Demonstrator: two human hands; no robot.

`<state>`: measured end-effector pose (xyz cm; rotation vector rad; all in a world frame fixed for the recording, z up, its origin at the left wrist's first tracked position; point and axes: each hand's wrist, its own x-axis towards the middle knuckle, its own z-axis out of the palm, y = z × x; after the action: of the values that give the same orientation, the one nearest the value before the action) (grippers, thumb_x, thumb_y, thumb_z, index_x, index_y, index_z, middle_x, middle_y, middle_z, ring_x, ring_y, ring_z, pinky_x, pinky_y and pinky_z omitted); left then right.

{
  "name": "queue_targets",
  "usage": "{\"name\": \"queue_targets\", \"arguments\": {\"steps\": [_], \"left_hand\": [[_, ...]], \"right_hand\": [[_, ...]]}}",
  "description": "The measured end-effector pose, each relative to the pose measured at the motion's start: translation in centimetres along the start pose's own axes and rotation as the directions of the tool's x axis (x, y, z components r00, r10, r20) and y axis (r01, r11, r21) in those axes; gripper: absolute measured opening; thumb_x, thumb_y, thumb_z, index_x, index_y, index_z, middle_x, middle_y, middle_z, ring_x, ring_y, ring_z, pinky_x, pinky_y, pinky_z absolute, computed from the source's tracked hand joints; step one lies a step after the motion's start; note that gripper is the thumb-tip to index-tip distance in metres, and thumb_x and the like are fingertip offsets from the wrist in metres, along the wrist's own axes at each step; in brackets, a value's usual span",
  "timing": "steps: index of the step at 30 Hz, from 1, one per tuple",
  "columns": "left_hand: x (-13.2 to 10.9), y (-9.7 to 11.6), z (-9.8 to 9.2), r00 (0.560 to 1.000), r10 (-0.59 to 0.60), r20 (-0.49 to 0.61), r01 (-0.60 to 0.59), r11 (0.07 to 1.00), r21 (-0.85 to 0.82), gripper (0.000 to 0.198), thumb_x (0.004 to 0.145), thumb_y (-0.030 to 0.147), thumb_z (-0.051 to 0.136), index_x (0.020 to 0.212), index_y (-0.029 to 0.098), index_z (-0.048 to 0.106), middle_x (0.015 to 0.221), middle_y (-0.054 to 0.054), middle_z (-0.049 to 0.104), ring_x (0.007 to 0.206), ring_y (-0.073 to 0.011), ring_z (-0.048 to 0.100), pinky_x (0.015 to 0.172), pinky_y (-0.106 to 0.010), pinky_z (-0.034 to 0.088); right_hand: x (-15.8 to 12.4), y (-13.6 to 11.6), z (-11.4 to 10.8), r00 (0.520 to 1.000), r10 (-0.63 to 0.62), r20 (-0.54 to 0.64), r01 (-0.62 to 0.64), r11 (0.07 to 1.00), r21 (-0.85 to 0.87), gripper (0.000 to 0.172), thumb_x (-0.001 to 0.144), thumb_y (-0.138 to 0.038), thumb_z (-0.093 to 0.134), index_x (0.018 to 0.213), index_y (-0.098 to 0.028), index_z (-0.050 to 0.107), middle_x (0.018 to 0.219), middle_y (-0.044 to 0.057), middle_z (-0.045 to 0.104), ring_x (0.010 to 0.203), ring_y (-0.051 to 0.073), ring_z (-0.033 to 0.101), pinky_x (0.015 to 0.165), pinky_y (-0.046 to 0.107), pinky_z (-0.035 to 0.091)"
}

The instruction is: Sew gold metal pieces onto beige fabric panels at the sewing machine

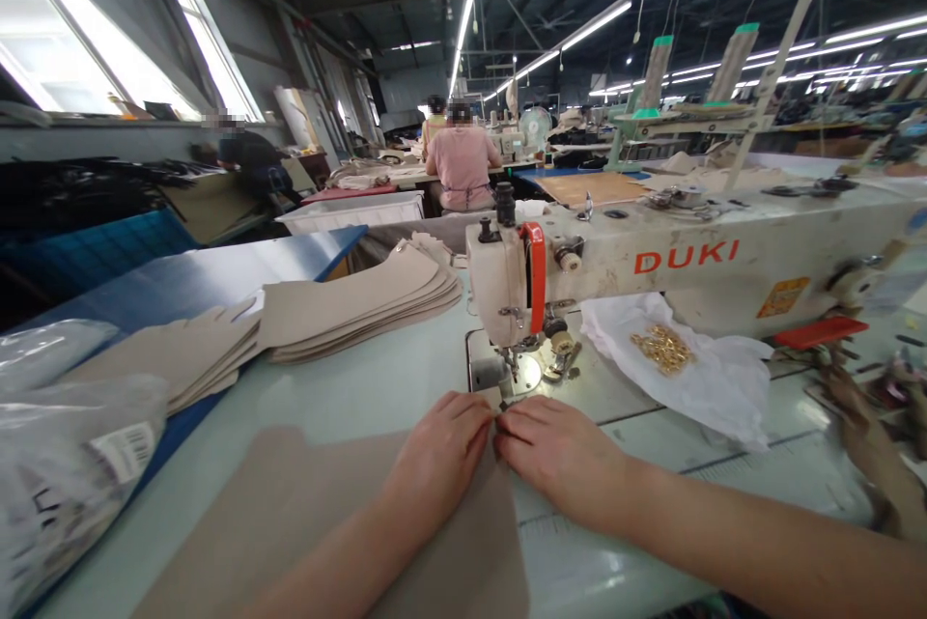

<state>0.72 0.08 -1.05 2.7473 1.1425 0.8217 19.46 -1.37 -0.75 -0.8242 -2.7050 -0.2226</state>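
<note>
A large beige fabric panel lies on the pale table in front of me, its far corner close to the sewing machine's needle. My left hand pinches the edge of this panel near that corner. Right beside it, my right hand has its fingers pressed together at the same edge, the fingertips of both hands almost touching. Whatever small piece sits between the fingertips is hidden. Just beyond them stands the sewing machine, marked DUKI, with its presser foot and needle above the metal plate.
Stacked beige fabric pieces lie to the left, with another pile beside them. Gold metal parts rest on a white cloth under the machine arm. A clear plastic bag is at the left edge. A person sits farther ahead.
</note>
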Motion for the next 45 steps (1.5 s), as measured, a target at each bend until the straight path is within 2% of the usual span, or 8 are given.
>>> {"name": "queue_targets", "arguments": {"steps": [6,11,19,24,34,39,45], "left_hand": [[0.4,0.1,0.0,0.999,-0.019,-0.029,0.019,1.000,0.005,0.020,0.086,0.008,0.046,0.086,0.018,0.064,0.087,-0.005,0.068,0.083,-0.0181,0.061,0.076,-0.031,0.054],[1.9,-0.3,1.1,0.998,0.013,-0.061,-0.012,1.000,0.026,0.020,0.088,0.011,0.046,0.081,0.018,0.063,0.084,-0.005,0.069,0.079,-0.0181,0.062,0.072,-0.030,0.054],[4.5,-1.5,2.3,0.997,0.026,-0.072,-0.025,0.999,0.022,0.018,0.087,0.013,0.048,0.080,0.017,0.064,0.083,-0.006,0.070,0.079,-0.0199,0.064,0.074,-0.033,0.054],[4.7,-2.0,2.5,0.994,0.030,-0.101,-0.031,1.000,-0.002,0.019,0.088,0.014,0.049,0.081,0.018,0.066,0.085,-0.006,0.070,0.080,-0.0188,0.065,0.075,-0.031,0.054],[5.1,-2.2,2.4,0.996,-0.011,-0.090,0.005,0.998,-0.064,0.016,0.084,0.013,0.053,0.082,0.019,0.068,0.085,-0.004,0.072,0.081,-0.0190,0.065,0.076,-0.031,0.054],[5.1,-2.0,2.3,0.997,-0.029,-0.075,0.027,0.999,-0.034,0.017,0.085,0.012,0.053,0.080,0.019,0.067,0.084,-0.004,0.072,0.079,-0.0186,0.065,0.074,-0.031,0.054],[5.1,-1.7,2.3,0.997,-0.050,-0.056,0.051,0.999,0.008,0.018,0.087,0.012,0.051,0.080,0.018,0.066,0.084,-0.005,0.071,0.081,-0.0185,0.063,0.076,-0.031,0.054]], "right_hand": [[0.2,0.5,0.2,1.000,-0.030,0.008,0.030,0.999,-0.031,0.009,0.090,-0.017,0.053,0.090,-0.014,0.062,0.091,0.007,0.061,0.090,0.021,0.053,0.086,0.035,0.042],[0.0,2.2,0.0,0.999,-0.030,0.044,0.033,0.998,-0.061,0.007,0.089,-0.018,0.055,0.089,-0.014,0.061,0.091,0.006,0.061,0.088,0.021,0.054,0.083,0.034,0.042],[0.0,4.4,-0.4,0.996,0.058,0.063,-0.057,0.998,-0.009,0.008,0.090,-0.015,0.054,0.095,-0.013,0.060,0.099,0.008,0.063,0.095,0.020,0.055,0.088,0.032,0.039],[0.1,4.7,-0.1,0.993,0.099,0.060,-0.102,0.994,0.044,0.010,0.091,-0.014,0.052,0.099,-0.013,0.058,0.102,0.008,0.064,0.098,0.019,0.055,0.085,0.031,0.039],[0.2,4.9,-0.1,0.989,0.127,0.079,-0.133,0.989,0.070,0.010,0.089,-0.013,0.054,0.098,-0.013,0.058,0.102,0.008,0.064,0.097,0.020,0.056,0.082,0.032,0.041],[0.2,4.8,0.3,0.988,0.140,0.069,-0.146,0.984,0.100,0.014,0.089,-0.011,0.054,0.102,-0.013,0.059,0.103,0.008,0.065,0.100,0.020,0.056,0.086,0.033,0.042],[0.1,4.8,0.9,0.990,0.140,0.005,-0.140,0.985,0.102,0.013,0.088,-0.010,0.056,0.099,-0.014,0.062,0.103,0.008,0.065,0.101,0.020,0.056,0.091,0.034,0.042]]}}
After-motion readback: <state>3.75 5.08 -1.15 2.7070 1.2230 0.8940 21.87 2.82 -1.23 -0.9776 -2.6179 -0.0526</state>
